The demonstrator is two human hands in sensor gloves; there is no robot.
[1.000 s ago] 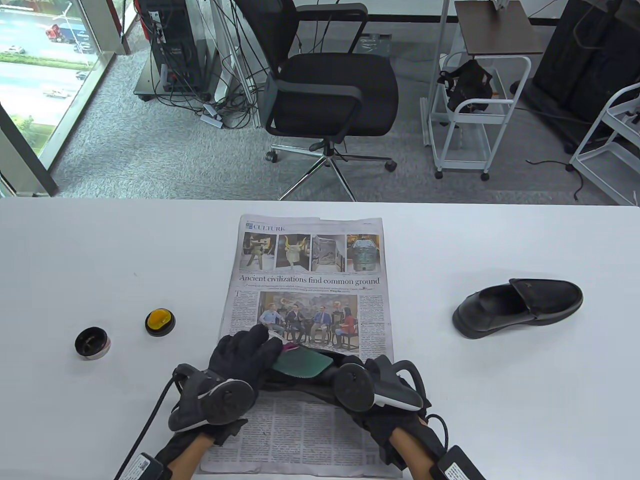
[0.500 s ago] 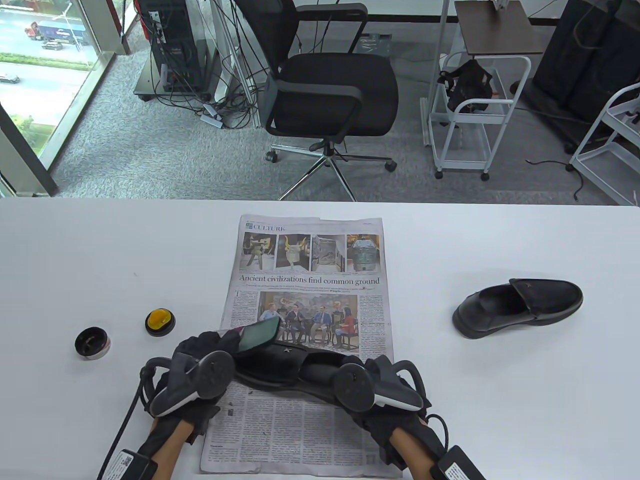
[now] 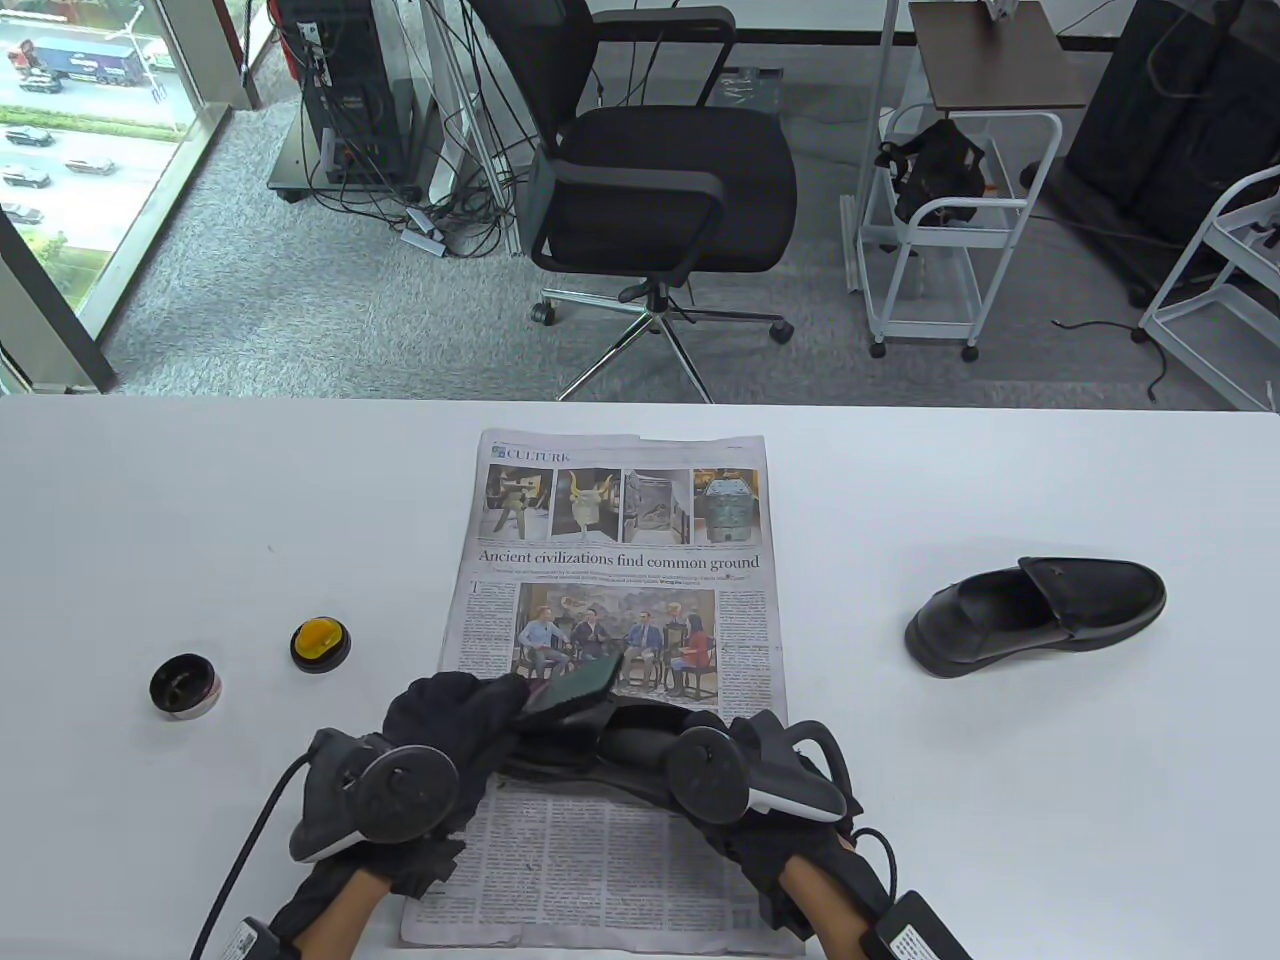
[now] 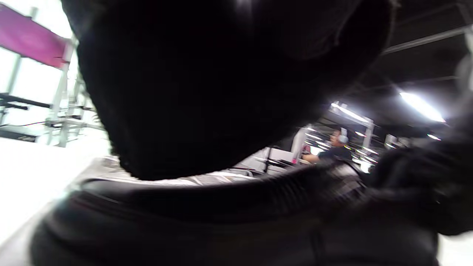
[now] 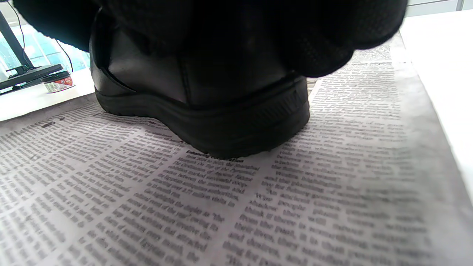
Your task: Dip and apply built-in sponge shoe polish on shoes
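The left hand (image 3: 455,720) is curled around a dark green sponge pad (image 3: 575,682), and the pad sticks out past the fingers and sits on top of the black shoe (image 3: 640,745) that lies on the newspaper (image 3: 620,560). The right hand (image 3: 790,790) is wrapped around the back end of that same shoe; in the right wrist view its fingers (image 5: 314,40) fold over the top of the heel (image 5: 236,122), which sits flat on the paper. The left wrist view is mostly dark glove and blurry, so it does not show how tight the left hand's fingers are. There are two black shoes: one under the hands and a second shoe (image 3: 1035,615) lying alone on the white table (image 3: 150,500), well apart to the right. There are two small round things on the left side of the table: a black polish tin (image 3: 185,685) and a lid with a yellow middle (image 3: 320,643), near each other but not touching. There is one sheet of newspaper and one sponge pad. Half a second ago the left hand was more to the left and the green pad was tipped up near the toe of the shoe. Now the hand has slid to the right, and the pad lies lower and flatter on the shoe. The right hand and both shoes are in the same places as before.
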